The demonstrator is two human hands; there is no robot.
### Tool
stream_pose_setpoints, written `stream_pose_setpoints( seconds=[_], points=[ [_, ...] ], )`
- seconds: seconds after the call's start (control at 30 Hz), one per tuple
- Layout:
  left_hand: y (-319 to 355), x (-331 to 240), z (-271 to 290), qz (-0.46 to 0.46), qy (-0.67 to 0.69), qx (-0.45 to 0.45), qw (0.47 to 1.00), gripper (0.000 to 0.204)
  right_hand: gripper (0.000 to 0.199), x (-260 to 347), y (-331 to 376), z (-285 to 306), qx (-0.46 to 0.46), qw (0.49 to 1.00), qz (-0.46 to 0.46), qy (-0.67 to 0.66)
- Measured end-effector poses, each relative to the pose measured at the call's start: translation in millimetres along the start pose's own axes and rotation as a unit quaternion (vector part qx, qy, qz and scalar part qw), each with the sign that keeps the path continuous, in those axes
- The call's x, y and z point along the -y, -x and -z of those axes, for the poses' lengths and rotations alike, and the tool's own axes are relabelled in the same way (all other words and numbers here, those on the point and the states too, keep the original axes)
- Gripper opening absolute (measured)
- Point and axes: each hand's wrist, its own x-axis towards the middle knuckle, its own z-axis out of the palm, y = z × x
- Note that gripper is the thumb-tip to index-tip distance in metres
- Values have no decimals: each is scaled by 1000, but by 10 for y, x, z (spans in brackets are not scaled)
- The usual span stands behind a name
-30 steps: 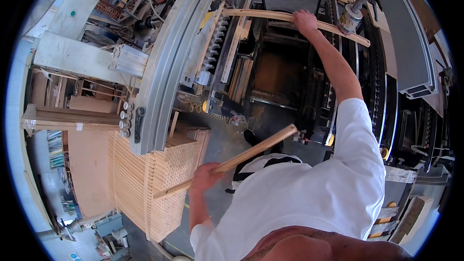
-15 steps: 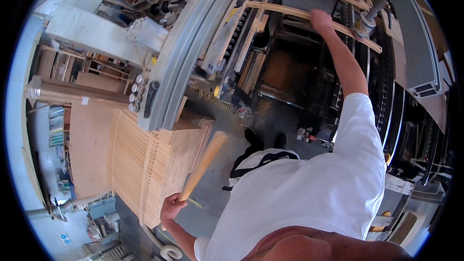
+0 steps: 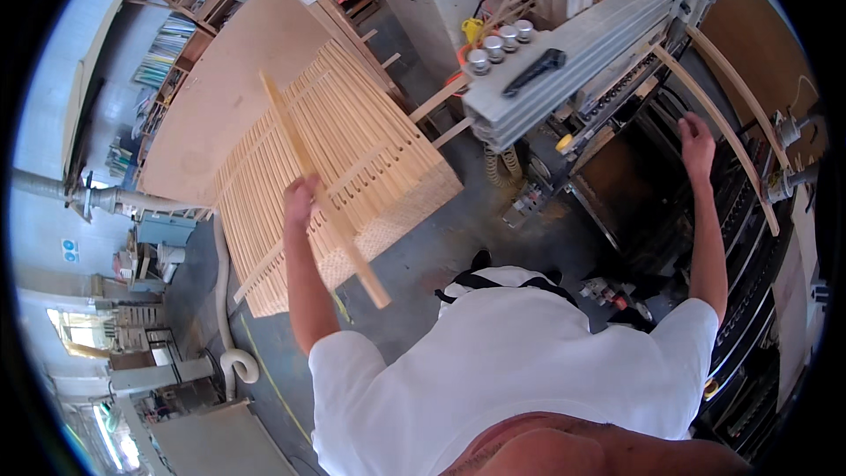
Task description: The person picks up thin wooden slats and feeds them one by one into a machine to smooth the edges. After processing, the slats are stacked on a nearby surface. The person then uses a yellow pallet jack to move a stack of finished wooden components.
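Evidently the largest thing here is the black-railed machine (image 3: 745,335) on the person's right, its grey metal beam (image 3: 608,53) reaching toward the middle of the view. On the left, a broad tan panel (image 3: 211,106) stands behind a big stack of wooden strips (image 3: 388,159), which shows holes near one end.

Smaller than these are the single pieces. A nearer slat (image 3: 731,135) and a farther slat (image 3: 745,92) span the machine side by side, bowed by the lens. The loose slat (image 3: 333,209) is over the stack, its long axis running from upper left to lower right, roughly along the strips beneath, its lower end jutting past the stack's edge. Whether it touches them cannot be told.

The left hand (image 3: 301,200) is on this slat, fingers bent around it near mid-length from its left side. The right hand (image 3: 698,145) is well apart from it, across the floor, beside the nearer slat, fingers loosely curled and parted, nothing visible within them.

Smallest are the round silvery knobs (image 3: 494,48) on the beam's end.
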Motion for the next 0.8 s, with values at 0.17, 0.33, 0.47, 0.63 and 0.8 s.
stream_pose_setpoints(
  seconds=[0.17,0.33,0.47,0.63,0.8],
  points=[
    [-1458,99,-426,8,-132,-83,988,39,21,745,969,-412,108,989,-36,-94],
    [-2082,-110,-977,13,-301,-83,950,45,20,1252,1862,-330,143,985,-90,-40],
    [-2451,-143,-1297,23,-308,-43,950,46,21,1213,2372,-184,134,978,-155,-26],
    [-2363,-37,-1356,-41,-261,-8,964,44,23,1051,2889,-72,115,967,-225,-14],
    [-1735,229,-1264,-206,-109,-43,972,41,24,1137,3213,-115,84,973,-211,-42]
  ],
)
